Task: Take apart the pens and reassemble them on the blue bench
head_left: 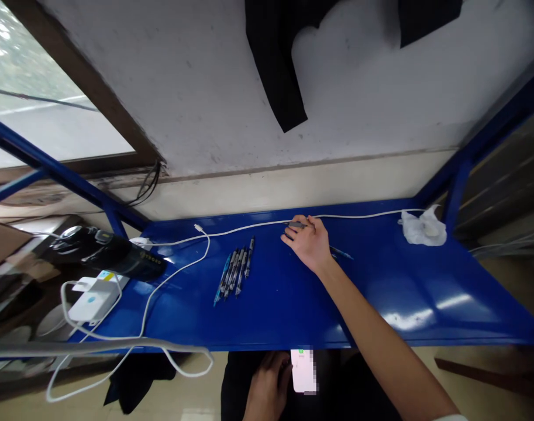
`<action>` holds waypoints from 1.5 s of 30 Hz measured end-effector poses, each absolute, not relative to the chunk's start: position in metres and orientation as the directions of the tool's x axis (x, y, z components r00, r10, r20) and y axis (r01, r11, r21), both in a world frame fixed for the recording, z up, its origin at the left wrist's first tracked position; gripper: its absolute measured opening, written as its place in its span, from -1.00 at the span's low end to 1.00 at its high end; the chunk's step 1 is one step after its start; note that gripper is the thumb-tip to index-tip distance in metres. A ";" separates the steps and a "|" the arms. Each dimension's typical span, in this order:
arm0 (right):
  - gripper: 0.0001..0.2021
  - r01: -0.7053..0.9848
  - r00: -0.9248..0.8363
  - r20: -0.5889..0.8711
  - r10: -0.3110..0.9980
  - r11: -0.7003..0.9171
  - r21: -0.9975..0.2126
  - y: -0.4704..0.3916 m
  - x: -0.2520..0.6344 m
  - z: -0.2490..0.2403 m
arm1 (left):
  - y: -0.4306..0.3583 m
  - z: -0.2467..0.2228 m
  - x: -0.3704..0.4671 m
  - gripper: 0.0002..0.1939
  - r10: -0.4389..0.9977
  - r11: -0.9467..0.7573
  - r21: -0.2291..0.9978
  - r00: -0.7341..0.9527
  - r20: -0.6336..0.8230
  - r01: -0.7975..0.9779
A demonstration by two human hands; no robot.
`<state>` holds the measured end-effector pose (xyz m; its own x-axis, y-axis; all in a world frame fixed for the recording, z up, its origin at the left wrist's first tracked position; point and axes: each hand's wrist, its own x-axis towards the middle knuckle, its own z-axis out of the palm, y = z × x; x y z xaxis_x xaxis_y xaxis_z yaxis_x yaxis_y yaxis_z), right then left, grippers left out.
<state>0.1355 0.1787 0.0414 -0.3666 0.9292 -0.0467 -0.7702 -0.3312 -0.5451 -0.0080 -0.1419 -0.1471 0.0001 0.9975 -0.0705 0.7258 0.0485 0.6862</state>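
My right hand (309,242) is over the blue shelf (284,310), its fingers closed on a dark pen (296,224) beside the white cable. Just right of that hand, a blue pen (342,253) lies partly hidden behind the wrist. Several pens (235,270), black and blue, rest side by side on the shelf, left of my right hand. Below the shelf's front edge, my left hand (269,383) is at my lap, fingers bent, against the left side of a lit phone (303,371). Whether it grips the phone is unclear.
A black bottle (130,256) and a white power adapter (93,299) are at the left. White cable (181,269) loops across the shelf and over its front edge. A crumpled white plastic bag (423,227) sits at the right, near the blue frame post (454,190).
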 end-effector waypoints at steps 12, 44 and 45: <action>-0.39 0.741 -0.509 0.306 0.805 0.590 -0.321 0.072 0.121 -0.001 | -0.123 -0.019 -0.017 -0.79 0.930 -0.324 0.824 -0.001 0.366 0.464; -0.68 0.590 -0.596 0.332 0.732 0.679 -0.437 0.045 0.110 0.015 | -0.038 -0.014 -0.064 -0.53 0.901 -0.244 0.463 0.023 0.433 0.852; -0.67 0.586 -0.596 0.331 0.732 0.678 -0.444 0.042 0.111 0.015 | -0.041 -0.013 -0.064 -0.51 0.911 -0.231 0.479 0.016 0.411 0.847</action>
<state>0.1108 0.0420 0.0148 -0.5961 0.7316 0.3308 0.5857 0.6781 -0.4440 -0.0644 -0.0412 -0.0128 0.0158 0.9115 0.4110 0.8468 -0.2308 0.4793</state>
